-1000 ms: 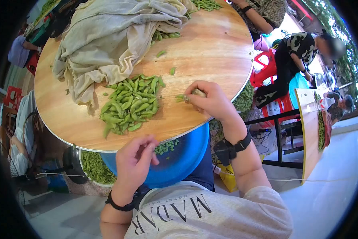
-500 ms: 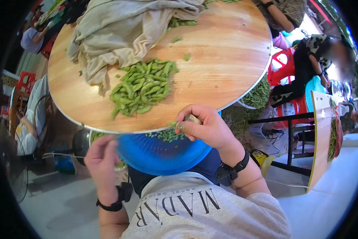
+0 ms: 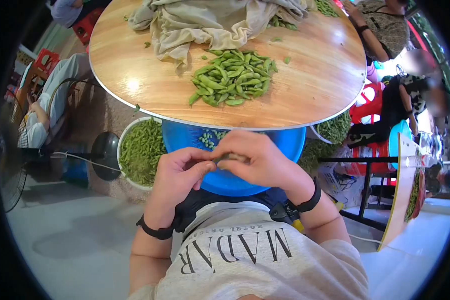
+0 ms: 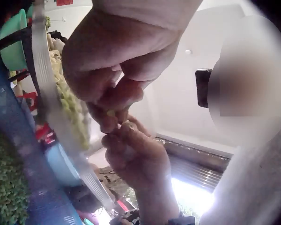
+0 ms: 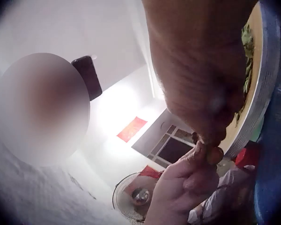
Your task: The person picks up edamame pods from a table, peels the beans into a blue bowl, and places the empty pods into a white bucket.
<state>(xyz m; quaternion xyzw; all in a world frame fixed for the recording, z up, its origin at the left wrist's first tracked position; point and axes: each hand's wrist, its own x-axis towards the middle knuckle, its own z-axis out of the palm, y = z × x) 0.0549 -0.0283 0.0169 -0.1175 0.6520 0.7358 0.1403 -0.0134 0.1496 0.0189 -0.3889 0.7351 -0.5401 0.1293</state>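
Both hands meet just in front of the table edge, over a blue basin with shelled green beans in it. My right hand pinches a green edamame pod, mostly hidden by fingers, and a pale lump shows inside its curled fingers. Thumb and fingers of my left hand pinch at the pod's other end. In the left wrist view a small yellow-green bit shows between the fingertips. A heap of edamame pods lies on the round wooden table.
A crumpled beige cloth covers part of the table behind the heap. On the floor at left stands a white tub of pods, beside a black round pan and a fan. Other people sit around the table.
My right hand has brought the pod from above the table back over the basin. The left hand, apart at first, has come in to meet it. The head view has shifted.
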